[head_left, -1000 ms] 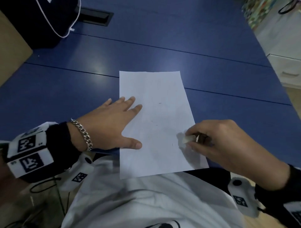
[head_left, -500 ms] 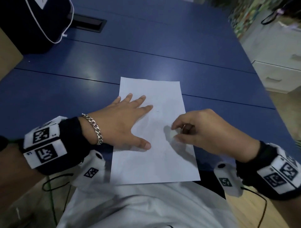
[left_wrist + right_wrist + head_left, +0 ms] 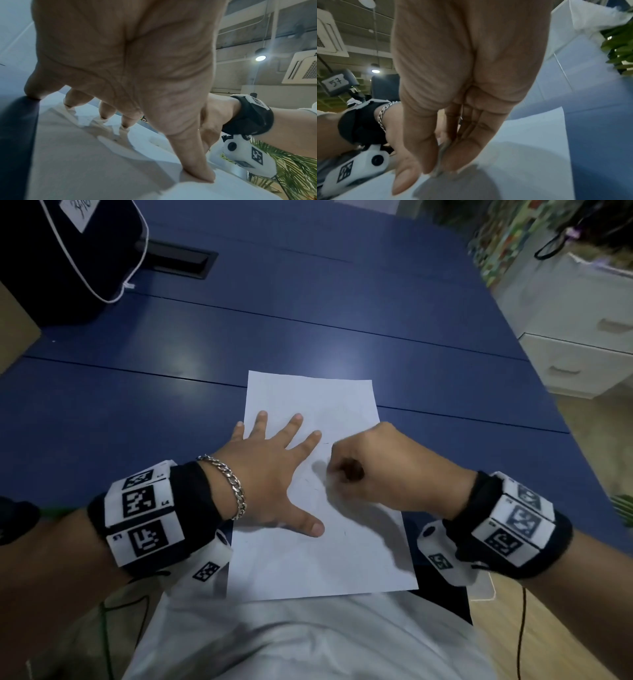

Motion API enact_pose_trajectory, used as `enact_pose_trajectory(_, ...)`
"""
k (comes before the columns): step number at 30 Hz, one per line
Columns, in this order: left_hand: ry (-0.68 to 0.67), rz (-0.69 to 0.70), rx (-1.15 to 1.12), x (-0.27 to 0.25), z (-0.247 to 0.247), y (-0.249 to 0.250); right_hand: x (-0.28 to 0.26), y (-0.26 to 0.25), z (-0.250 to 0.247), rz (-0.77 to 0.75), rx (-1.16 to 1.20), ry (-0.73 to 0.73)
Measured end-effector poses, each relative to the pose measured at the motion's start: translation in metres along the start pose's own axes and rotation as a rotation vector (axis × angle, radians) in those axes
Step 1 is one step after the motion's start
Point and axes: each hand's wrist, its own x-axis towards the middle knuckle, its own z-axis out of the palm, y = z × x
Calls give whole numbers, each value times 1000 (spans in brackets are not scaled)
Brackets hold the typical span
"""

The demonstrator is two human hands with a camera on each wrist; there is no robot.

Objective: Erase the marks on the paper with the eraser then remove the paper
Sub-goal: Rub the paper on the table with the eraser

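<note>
Bag [image 3: 58,258] far-left on table [image 3: 308,320] | left hand [image 3: 270,477] flat on paper [image 3: 318,563] | right hand [image 3: 376,470] fingers pinch eraser [image 3: 441,159]

Matt white paper [image 3: 322,556]; glossy smooth blue table [image 3: 137,412]; metal bracelet [image 3: 230,483]

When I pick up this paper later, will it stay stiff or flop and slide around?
Probably floppy: the paper is one thin sheet lying flat on the table. It likely slides easily, since the left hand presses spread fingers on it while the right hand rubs. It looks light and apt to crease.
</note>
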Motion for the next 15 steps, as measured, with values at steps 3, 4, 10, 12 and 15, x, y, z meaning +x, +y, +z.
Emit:
enact_pose_trajectory(3, -1, 3, 11, 0, 0, 0, -2, -7, -7, -15, 35, -217)
enact_pose_trajectory(4, 0, 3, 10, 0, 1, 0, 2, -6, -9, -10, 27, -199)
enact_pose_trajectory(10, 4, -1, 1, 0, 1, 0, 14, 1, -8, 3, 28, -4)
enact_pose_trajectory(12, 0, -3, -3, 0, 1, 0, 6, -7, -6, -7, 31, -189)
enact_pose_trajectory(15, 0, 2, -10, 0, 1, -1, 3, -4, -13, -11, 2, -232)
